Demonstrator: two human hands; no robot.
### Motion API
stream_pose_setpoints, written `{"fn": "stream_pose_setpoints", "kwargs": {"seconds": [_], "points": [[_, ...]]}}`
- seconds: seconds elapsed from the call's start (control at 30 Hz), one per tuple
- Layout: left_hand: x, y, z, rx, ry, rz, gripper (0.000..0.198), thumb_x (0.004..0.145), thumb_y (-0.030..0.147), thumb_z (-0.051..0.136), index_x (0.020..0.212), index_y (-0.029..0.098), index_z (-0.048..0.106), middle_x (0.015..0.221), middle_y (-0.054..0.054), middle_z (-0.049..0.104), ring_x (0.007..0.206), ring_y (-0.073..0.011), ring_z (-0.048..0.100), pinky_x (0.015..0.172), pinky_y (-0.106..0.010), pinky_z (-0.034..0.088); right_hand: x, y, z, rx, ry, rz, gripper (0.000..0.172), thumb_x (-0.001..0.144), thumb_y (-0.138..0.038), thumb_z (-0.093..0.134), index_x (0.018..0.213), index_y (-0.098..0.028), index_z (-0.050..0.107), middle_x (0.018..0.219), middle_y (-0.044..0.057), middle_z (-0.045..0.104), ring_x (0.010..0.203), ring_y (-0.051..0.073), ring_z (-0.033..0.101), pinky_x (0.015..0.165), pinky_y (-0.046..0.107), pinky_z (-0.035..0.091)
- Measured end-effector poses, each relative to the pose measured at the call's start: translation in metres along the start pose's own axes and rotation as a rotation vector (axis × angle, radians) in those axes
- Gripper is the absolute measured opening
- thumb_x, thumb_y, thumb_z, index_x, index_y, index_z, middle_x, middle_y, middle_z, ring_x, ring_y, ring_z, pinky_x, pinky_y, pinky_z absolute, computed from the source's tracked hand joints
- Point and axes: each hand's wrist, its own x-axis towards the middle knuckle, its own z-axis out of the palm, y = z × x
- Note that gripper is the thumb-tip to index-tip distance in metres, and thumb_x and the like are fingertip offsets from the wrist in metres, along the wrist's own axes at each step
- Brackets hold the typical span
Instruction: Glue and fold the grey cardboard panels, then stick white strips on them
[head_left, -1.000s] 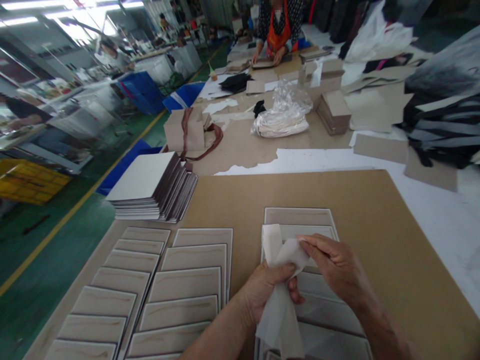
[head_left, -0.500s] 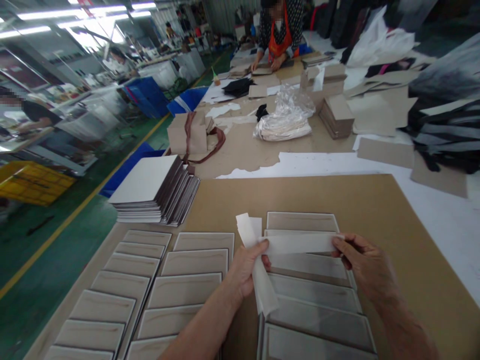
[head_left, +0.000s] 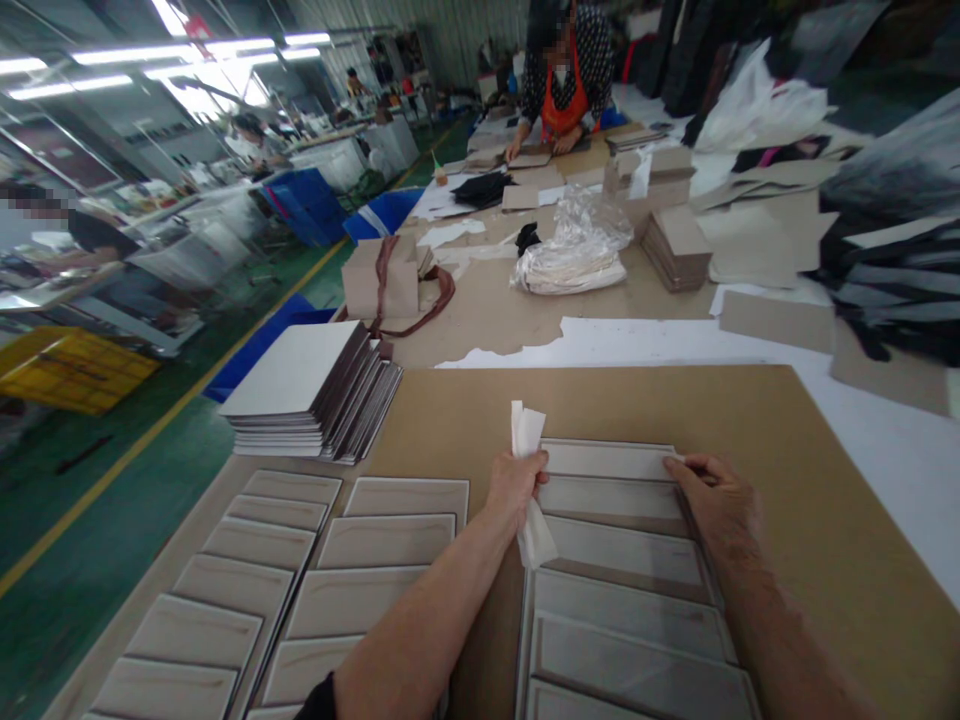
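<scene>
My left hand (head_left: 517, 488) is closed around a bundle of white paper strips (head_left: 529, 428), whose ends stick out above and below the fist. A single pale strip (head_left: 604, 461) lies along the topmost panel of the right-hand column, its left end by my left hand. At its other end my right hand (head_left: 712, 500) pinches the strip's corner between thumb and fingers. Below it, overlapping panels (head_left: 622, 550) with dark edges step down toward me, several with a greyish strip across their exposed band.
Two more columns of overlapping beige panels (head_left: 390, 540) lie to the left. Behind them stands a stack of white-topped boards (head_left: 292, 370). A plastic-wrapped bundle (head_left: 574, 255) and brown board stacks (head_left: 675, 245) sit farther back. A person in a red apron (head_left: 559, 100) works at the far end.
Both hands have moved up to the topmost panel, the left also slightly right. The strip, held above the panels before, now lies along the top one. The camera view has shifted slightly.
</scene>
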Motion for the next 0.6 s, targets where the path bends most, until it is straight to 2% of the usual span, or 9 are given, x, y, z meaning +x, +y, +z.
{"fn": "stream_pose_setpoints", "kwargs": {"seconds": [0.13,0.37,0.6], "points": [[0.004,0.000,0.007,0.085,0.042,0.032,0.022,0.093,0.035,0.064,0.092,0.013,0.064,0.079,0.001,0.064,0.061,-0.0098,0.060,0.056,-0.024,0.052,0.006,0.005,0.005,-0.059,0.023,-0.073,0.038,0.072,-0.058,0.063,0.071,-0.020,0.067,0.080,0.008,0.064,0.076,0.025,0.058,0.075,0.038,0.045],[0.006,-0.001,0.013,0.211,0.097,0.044,0.023,0.092,0.035,0.064,0.089,0.013,0.064,0.078,0.002,0.064,0.062,-0.0103,0.060,0.055,-0.024,0.052,0.008,0.007,0.010,-0.127,0.042,-0.101,0.043,0.074,-0.061,0.057,0.070,-0.020,0.065,0.081,0.008,0.064,0.074,0.025,0.058,0.070,0.037,0.046],[0.011,-0.002,0.013,0.303,0.119,0.029,0.022,0.091,0.035,0.066,0.093,0.013,0.065,0.089,-0.001,0.066,0.075,-0.0152,0.064,0.065,-0.029,0.055,0.009,0.006,0.013,-0.169,0.061,-0.119,0.043,0.075,-0.061,0.056,0.068,-0.020,0.065,0.079,0.008,0.063,0.074,0.024,0.058,0.072,0.037,0.045]]}}
